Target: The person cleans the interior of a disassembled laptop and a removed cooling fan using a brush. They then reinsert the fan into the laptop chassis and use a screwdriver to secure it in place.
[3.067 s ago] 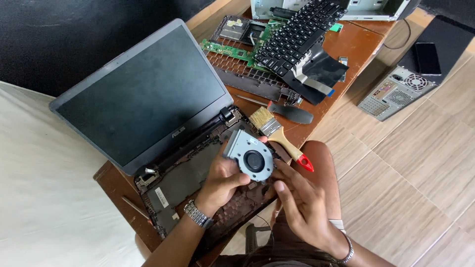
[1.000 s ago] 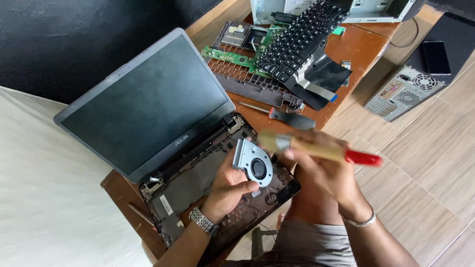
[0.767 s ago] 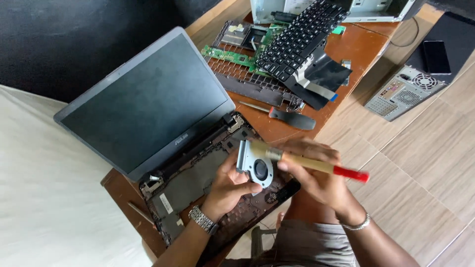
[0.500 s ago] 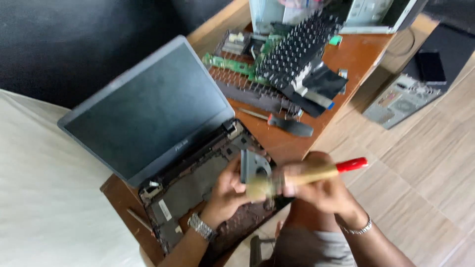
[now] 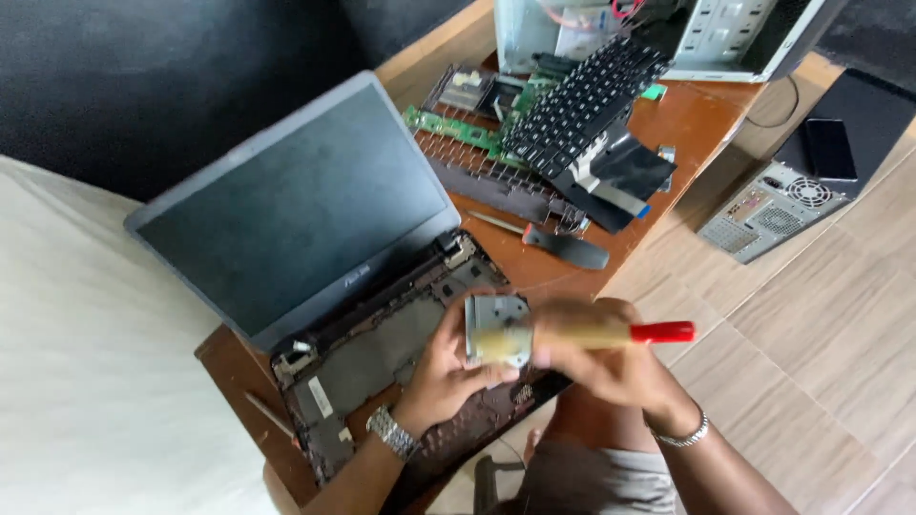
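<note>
Over the gutted laptop base (image 5: 382,377), near the table's front edge, a small metal fan (image 5: 494,324) was held up by the left hand (image 5: 448,367), fingers wrapped round its lower edge w/ the thumb side pressed against the housing – a closed, firm-looking grip. A brush (image 5: 572,336) w/ wooden handle & red tip was held in the right hand (image 5: 606,358), fingers curled fully round the handle; bristles were laid across the fan's face, blurred, so exact contact couldn't be judged.

Risks, as judged from this view:
- Fan was held in the air, not resting on anything. If bristles were pushed too hard, it could be levered out of the left hand & dropped onto the open base or past the table (image 5: 687,124) edge to the floor
- Any thin lead on the fan was hidden; it could be snagged by the bristles & torn
- Blades could be spun or bent if not pinned by a finger; whether one was pinned couldn't be told
- Dust could be swept down into the open base directly below

Well apart, behind the laptop screen (image 5: 296,205), a loose keyboard (image 5: 582,105), green board (image 5: 458,132) & screwdriver (image 5: 553,243) were left lying on the table. A PC case (image 5: 778,205) was seen on the floor at right, clear of both hands
</note>
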